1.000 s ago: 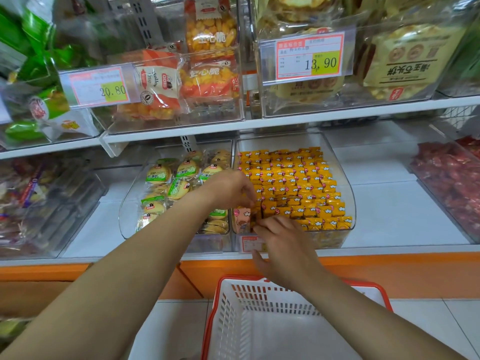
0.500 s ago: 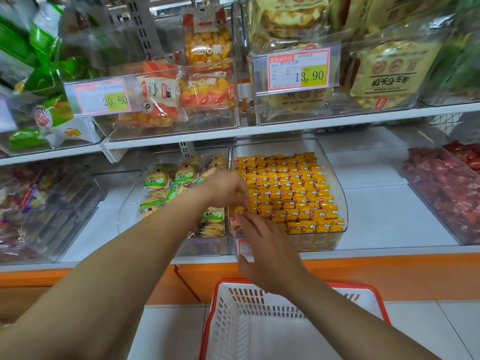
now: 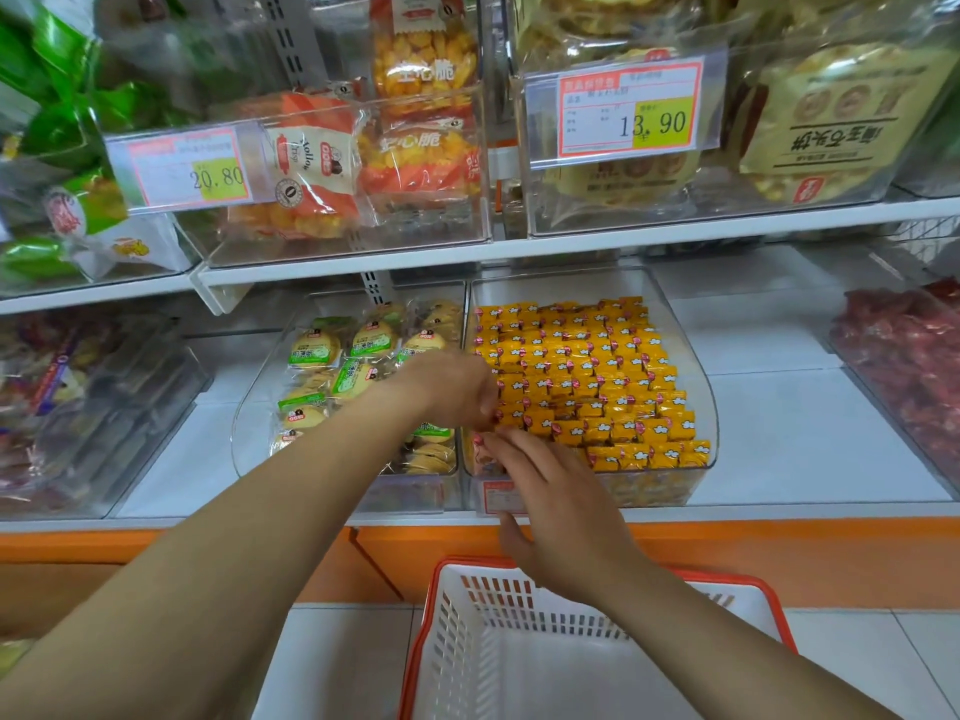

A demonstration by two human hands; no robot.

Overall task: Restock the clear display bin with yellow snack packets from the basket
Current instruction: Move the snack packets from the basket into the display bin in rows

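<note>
Neatly rowed small yellow snack packets point(image 3: 587, 376) fill the clear plastic display bin point(image 3: 698, 366). At its front-left corner the left hand point(image 3: 457, 392) curls blurred fingers, grip unclear; the right hand point(image 3: 556, 496) lays straight fingers on the packets. Below stands a red-rimmed white plastic basket point(image 3: 467, 641); the neighbouring clear bin point(image 3: 244, 439) holds green-labelled pastries point(image 3: 317, 350).
</note>
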